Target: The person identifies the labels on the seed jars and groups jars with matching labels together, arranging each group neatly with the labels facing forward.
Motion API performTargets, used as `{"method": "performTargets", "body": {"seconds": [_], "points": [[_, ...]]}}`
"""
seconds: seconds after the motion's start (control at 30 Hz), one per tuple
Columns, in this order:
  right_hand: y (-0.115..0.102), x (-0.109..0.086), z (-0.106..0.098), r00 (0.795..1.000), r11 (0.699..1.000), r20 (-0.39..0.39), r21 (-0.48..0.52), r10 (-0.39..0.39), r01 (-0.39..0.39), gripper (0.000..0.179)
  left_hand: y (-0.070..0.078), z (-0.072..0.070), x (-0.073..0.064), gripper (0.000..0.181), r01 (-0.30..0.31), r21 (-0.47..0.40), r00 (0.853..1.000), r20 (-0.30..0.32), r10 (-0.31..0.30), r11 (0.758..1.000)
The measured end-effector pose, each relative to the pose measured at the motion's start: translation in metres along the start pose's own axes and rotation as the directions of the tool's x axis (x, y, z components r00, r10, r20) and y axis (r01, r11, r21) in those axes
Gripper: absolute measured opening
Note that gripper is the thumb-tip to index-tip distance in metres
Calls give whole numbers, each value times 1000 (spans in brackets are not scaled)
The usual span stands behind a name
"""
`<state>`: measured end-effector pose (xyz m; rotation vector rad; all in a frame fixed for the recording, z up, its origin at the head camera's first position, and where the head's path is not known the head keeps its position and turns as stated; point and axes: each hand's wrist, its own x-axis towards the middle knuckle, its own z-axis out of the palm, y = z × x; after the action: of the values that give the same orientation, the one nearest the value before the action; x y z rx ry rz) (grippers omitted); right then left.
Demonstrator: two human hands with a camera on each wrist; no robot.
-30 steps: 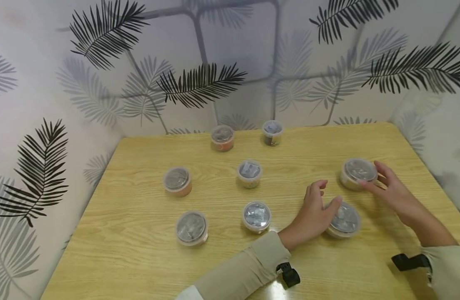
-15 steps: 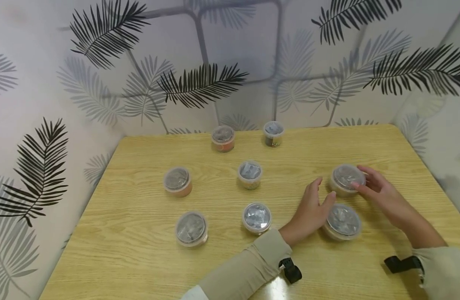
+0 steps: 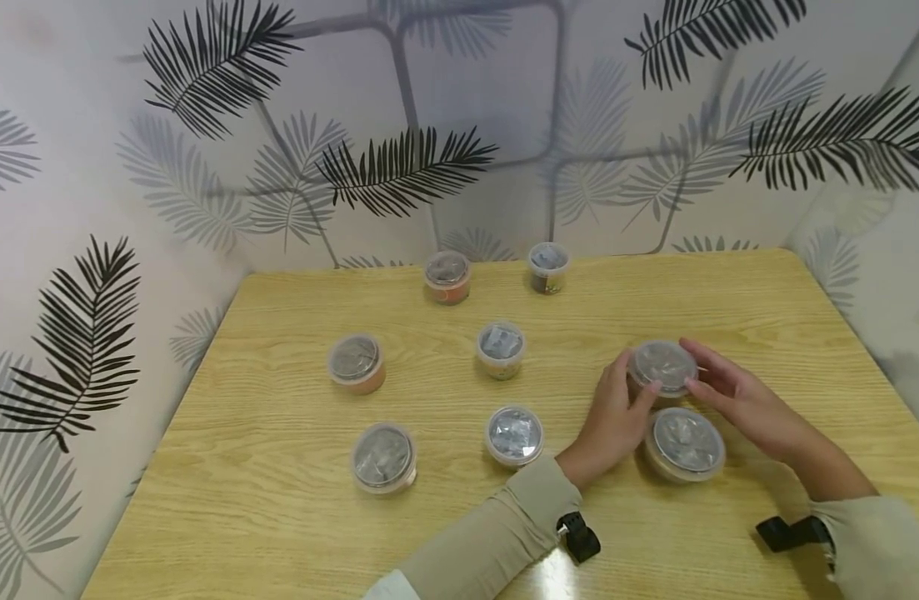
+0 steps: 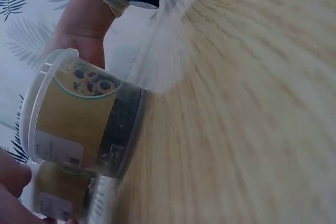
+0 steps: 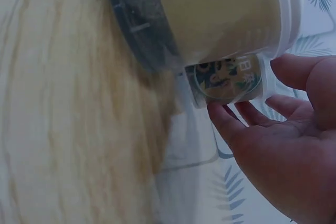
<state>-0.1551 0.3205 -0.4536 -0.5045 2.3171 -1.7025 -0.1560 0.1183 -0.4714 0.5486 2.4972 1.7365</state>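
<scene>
A round lidded plastic tub (image 3: 663,365) at the right of the table has a grey packet showing through its clear lid. My right hand (image 3: 751,408) grips it from the right, thumb in front and fingers behind. On its left side, my left hand (image 3: 609,417) has thumb and forefinger around it. A second, wide lidded tub (image 3: 684,446) stands just in front, between my wrists. Both wrist views show this nearer tub large; past it in the right wrist view, the held tub (image 5: 226,80) shows a patterned label. Part of my left hand (image 4: 13,187) shows at the left wrist view's edge.
Several smaller lidded tubs stand about the wooden table (image 3: 264,467), among them one tub (image 3: 514,436) left of my left wrist, another tub (image 3: 501,350) behind it and one tub (image 3: 548,268) at the back edge. A leaf-patterned wall (image 3: 489,108) rises behind.
My right hand has brought the tub leftward until it sits behind the nearer tub, against my left hand. The left hand has moved slightly left and now takes hold of the tub.
</scene>
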Motion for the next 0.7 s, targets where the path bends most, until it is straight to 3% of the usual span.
{"method": "performTargets", "body": {"seconds": [0.1,0.23,0.4,0.53,0.7], "points": [[-6,-2,1,999,999,-20,-29,-27,26,56,2,0,-1,60,-20,26,999,-33,21,999],[-21,-4,1,995,995,-89,-87,-48,40,57,10,-3,-3,61,-79,-44,994,-76,75,996],[-38,-3,4,983,995,-150,3,-103,104,55,23,-9,-2,54,-186,-143,978,-121,169,972],[-49,-6,7,972,973,-158,130,-171,192,56,32,-14,-3,50,-229,-173,971,-107,212,958],[-59,-15,5,964,949,-159,198,-215,244,57,45,-20,-6,55,-225,-194,974,-34,223,955]]}}
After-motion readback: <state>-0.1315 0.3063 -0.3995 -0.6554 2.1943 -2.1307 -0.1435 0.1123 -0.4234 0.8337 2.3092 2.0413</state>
